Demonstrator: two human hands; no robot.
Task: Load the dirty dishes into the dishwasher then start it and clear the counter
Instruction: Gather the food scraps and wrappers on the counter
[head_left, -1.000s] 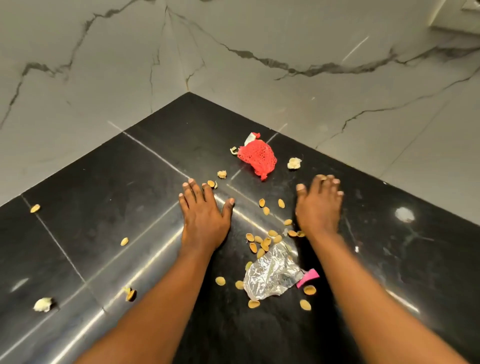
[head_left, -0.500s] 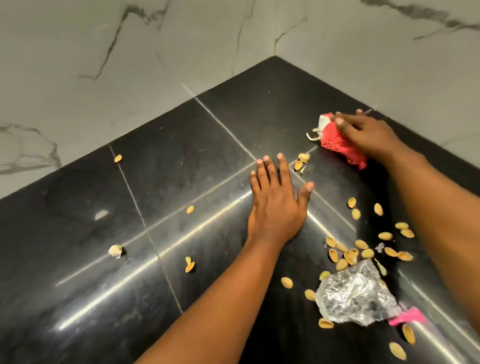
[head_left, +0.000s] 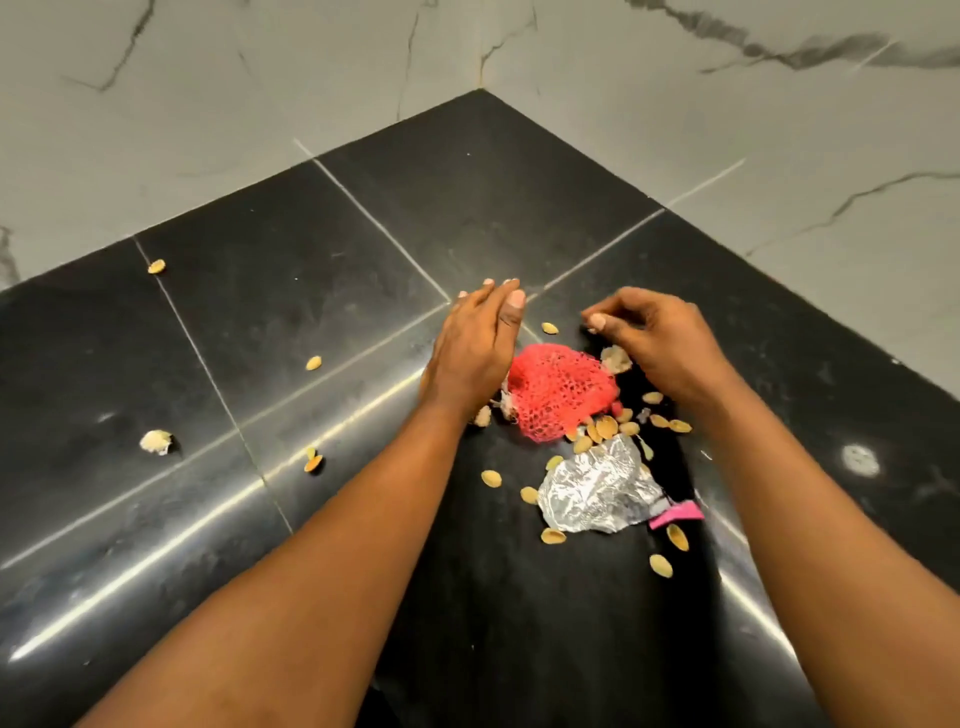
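The counter (head_left: 322, 291) is black polished stone cut by pale seams, and it runs back into a corner where two grey marble-veined walls (head_left: 260, 78) meet. It is littered: pale nut shells (head_left: 605, 428) lie scattered across it, thickest in a cluster near the middle right, with strays off to the left such as one by the wall edge (head_left: 156, 266) and a whitish scrap (head_left: 155, 441) further forward. A red mesh net (head_left: 561, 389) sits bunched on the stone between both hands. The left hand (head_left: 470, 353) stands on its edge just to the left of the net, fingers straight and together, touching or nearly touching its side and gripping nothing. The right hand (head_left: 660, 343) hovers just behind and to the right of the net, fingers curled in loosely toward the thumb; I cannot tell whether it pinches a shell. In front of the net lies a crumpled foil wrapper (head_left: 597, 493) with a pink strip (head_left: 675, 514) at its right end.
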